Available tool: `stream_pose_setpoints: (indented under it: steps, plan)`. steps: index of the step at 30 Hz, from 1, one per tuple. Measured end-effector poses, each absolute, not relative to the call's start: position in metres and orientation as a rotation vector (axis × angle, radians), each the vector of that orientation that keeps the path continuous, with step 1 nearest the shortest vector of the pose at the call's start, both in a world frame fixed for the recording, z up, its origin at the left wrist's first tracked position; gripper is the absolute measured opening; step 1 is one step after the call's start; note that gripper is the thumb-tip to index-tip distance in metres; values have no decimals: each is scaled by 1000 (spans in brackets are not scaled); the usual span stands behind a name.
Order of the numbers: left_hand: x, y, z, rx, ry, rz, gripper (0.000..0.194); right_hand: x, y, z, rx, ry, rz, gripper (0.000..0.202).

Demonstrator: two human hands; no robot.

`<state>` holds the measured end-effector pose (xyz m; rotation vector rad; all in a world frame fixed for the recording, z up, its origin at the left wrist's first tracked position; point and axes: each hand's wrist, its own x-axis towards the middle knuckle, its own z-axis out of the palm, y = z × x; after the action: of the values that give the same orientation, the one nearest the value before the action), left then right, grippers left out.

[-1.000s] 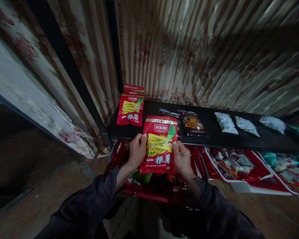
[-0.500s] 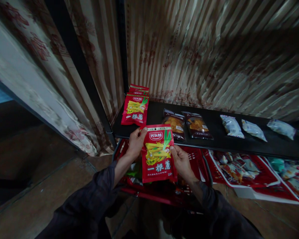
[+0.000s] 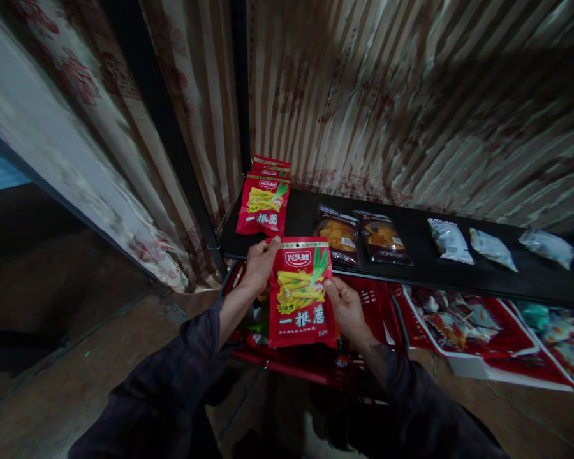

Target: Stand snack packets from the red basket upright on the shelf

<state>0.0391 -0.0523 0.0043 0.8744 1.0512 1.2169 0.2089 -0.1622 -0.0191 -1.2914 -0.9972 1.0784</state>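
It looks like a small shop, or a corner laid out as one: a black shelf (image 3: pixel 302 213) displays red snack packets (image 3: pixel 265 203), brown packets (image 3: pixel 385 237) and white packets (image 3: pixel 449 241) in groups, with red baskets (image 3: pixel 514 338) of packaged goods below, above a tiled floor (image 3: pixel 124 347), and patterned curtains (image 3: pixel 363 127) behind

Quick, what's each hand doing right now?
Left hand: closed, holding the red scallion snack packet near its upper left corner.
Right hand: closed, holding that packet's right edge.

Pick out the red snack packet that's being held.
The nearest packet, between the left hand and right hand; the other matching packets sit on the black shelf.
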Motion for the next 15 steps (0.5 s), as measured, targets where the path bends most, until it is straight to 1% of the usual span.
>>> stream_pose_setpoints:
  steps: [9, 15]
  plan:
    - [38, -68, 4, 840, 927, 1032, 61, 213, -151, -14, -1268, -944, 1052, 37]
    - [33, -75, -7, 876, 940, 991, 59, 218, -146, -14, -1290, -913, 1003, 38]
